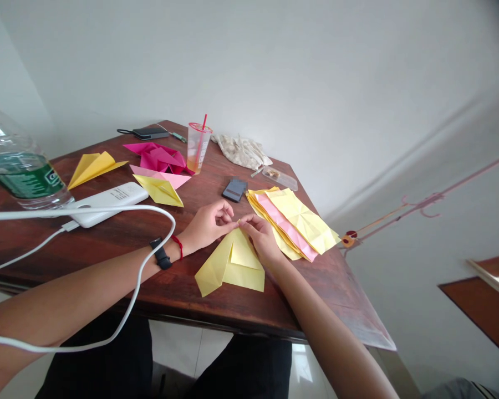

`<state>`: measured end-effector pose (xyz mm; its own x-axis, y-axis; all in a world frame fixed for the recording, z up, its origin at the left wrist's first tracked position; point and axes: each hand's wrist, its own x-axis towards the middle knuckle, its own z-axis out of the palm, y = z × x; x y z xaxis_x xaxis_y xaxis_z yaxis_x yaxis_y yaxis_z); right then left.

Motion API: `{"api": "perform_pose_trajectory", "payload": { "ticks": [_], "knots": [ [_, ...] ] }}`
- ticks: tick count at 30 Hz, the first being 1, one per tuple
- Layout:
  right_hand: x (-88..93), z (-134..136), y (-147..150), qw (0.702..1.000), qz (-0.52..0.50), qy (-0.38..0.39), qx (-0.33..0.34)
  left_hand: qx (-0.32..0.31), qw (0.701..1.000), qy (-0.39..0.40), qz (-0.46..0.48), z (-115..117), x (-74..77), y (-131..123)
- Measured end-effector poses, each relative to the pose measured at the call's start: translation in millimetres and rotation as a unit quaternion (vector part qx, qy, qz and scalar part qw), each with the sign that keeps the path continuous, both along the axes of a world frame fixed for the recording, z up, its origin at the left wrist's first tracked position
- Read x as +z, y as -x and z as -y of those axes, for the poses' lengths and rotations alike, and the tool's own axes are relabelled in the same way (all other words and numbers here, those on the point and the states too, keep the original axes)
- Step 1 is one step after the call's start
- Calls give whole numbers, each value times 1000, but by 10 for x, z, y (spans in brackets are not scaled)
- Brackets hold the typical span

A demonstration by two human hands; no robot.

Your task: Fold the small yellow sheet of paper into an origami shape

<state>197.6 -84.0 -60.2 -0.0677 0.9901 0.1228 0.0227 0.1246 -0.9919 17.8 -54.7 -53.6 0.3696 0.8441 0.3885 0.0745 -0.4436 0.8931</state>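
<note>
A partly folded sheet of yellow paper (243, 271) lies near the table's front edge, its narrow tip pointing away from me. My left hand (208, 224), with a dark watch and a red cord at the wrist, pinches that tip between thumb and forefinger. From the other side my right hand (260, 235) pinches the same tip, the fingertips of both hands almost meeting. The paper's left flap is folded over at a slant and its wide lower part rests on the wood. Just right of my right hand is a stack of creased yellow and pink sheets (303, 219).
On the dark wooden table (170, 282) are a smartphone (234, 189), a plastic cup with a straw (198, 148), folded magenta paper (160, 158), a yellow paper plane (95, 167), a white power bank (112, 203) and a water bottle (23, 172). A white cable (139, 277) loops over my left forearm.
</note>
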Motion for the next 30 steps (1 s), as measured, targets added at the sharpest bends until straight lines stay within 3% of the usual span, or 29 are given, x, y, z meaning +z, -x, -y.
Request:
{"api": "perform_pose_trajectory", "payload": {
  "ticks": [4, 8, 18, 30],
  "knots": [
    [26, -1, -20, 999, 45, -11, -5, 1, 999, -45, -20, -7, -1, 9],
    [52, -15, -53, 993, 99, -66, -5, -8, 998, -50, -35, -4, -11, 8],
    [-22, -62, -114, 985, 139, -97, -11, -19, 997, -59, -38, 14, -5, -9],
    [47, -45, -54, 984, 128, -102, -67, -111, 987, 114, 25, -18, -65, -44]
  ]
}}
